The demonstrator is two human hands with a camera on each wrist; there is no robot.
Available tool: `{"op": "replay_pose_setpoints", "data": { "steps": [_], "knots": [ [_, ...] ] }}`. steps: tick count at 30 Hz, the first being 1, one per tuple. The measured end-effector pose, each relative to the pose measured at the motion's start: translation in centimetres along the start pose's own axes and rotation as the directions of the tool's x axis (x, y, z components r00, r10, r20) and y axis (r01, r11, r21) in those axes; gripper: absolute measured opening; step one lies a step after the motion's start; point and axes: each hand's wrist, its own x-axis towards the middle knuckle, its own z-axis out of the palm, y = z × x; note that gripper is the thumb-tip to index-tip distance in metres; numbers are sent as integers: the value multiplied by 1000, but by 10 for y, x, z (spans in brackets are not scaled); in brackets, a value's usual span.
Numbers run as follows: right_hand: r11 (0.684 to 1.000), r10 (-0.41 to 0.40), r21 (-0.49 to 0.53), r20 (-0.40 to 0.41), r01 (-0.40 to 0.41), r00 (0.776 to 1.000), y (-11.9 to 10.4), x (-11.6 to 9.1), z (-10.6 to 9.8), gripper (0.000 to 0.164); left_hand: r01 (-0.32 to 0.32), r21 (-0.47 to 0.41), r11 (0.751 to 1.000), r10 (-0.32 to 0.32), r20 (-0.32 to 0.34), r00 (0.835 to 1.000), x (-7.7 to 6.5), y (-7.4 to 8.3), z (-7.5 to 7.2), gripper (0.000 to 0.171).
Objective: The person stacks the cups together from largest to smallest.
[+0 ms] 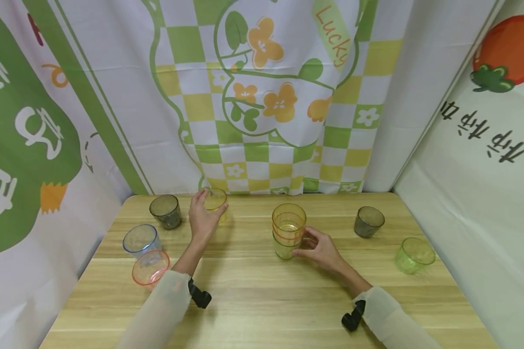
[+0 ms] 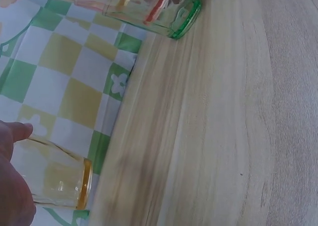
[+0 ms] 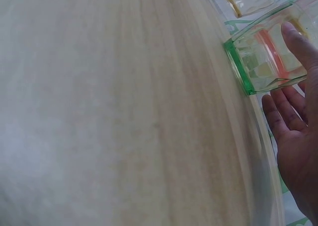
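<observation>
At the back left of the table, my left hand (image 1: 204,220) grips a yellow drinking glass (image 1: 217,199), thumb on its right side and fingers on its left. In the left wrist view that yellow glass (image 2: 57,179) shows its amber base beside the hand. A stack of glasses (image 1: 288,230) stands near the table's middle, yellow on top, orange-red within, green outermost at the bottom. My right hand (image 1: 325,249) is at the stack's lower right side. In the right wrist view its thumb overlaps the stack (image 3: 263,52), while the other visible fingers lie loosely bent beside it.
On the left stand a grey glass (image 1: 166,213), a blue-rimmed glass (image 1: 142,242) and a red-rimmed glass (image 1: 151,269), the last two close together. Over on the right are another grey glass (image 1: 368,223) and a green glass (image 1: 414,257). A patterned curtain (image 1: 279,160) hangs behind the wooden table (image 1: 266,310).
</observation>
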Motion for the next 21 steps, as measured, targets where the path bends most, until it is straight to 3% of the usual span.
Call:
{"op": "replay_pose_setpoints", "data": {
  "steps": [13, 21],
  "knots": [
    [1000, -2, 11, 4, 1, 1000, 1, 1, -1, 68, -4, -20, 1000, 7, 123, 992, -2, 15, -10, 80],
    [1000, 10, 9, 6, -10, 1000, 0, 1, -1, 69, -27, -35, 999, 32, 148, 988, -5, 25, -16, 79]
  ]
}}
